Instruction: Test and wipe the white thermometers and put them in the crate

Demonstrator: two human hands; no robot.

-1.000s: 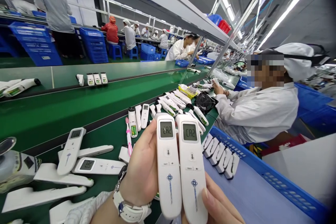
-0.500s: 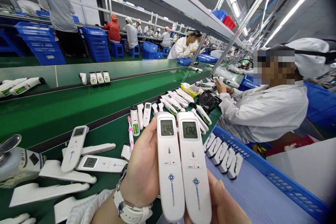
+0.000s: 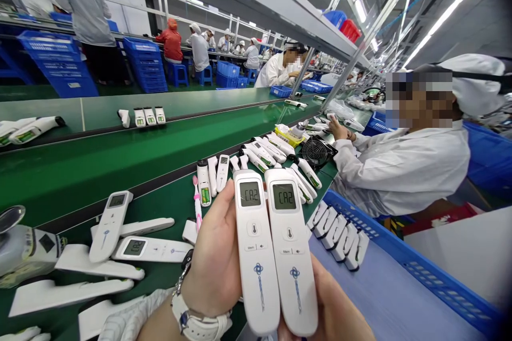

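Note:
Two white infrared thermometers stand side by side in front of me, screens facing me and both reading what looks like CA2. My left hand (image 3: 218, 258) is closed round the left thermometer (image 3: 257, 256), its thumb along the edge. The right thermometer (image 3: 295, 258) is in my right hand (image 3: 338, 301), whose fingers are mostly hidden behind it. A white watch (image 3: 202, 322) is on my left wrist. On the bench to the left lie more thermometers, one with a lit screen (image 3: 154, 249) and one tilted across others (image 3: 110, 226).
A blue tray (image 3: 424, 272) with several white parts (image 3: 340, 234) sits at right. Beyond my hands are a pink toothbrush (image 3: 197, 200), a black fan (image 3: 317, 152) and open-backed thermometers (image 3: 258, 154). A bottle (image 3: 28, 250) stands left. A green conveyor (image 3: 100, 165) runs behind; a co-worker (image 3: 408, 165) sits right.
Both thermometers have shifted slightly left in the view, along with my hands. The surroundings also slide a little left. My grip on each looks the same.

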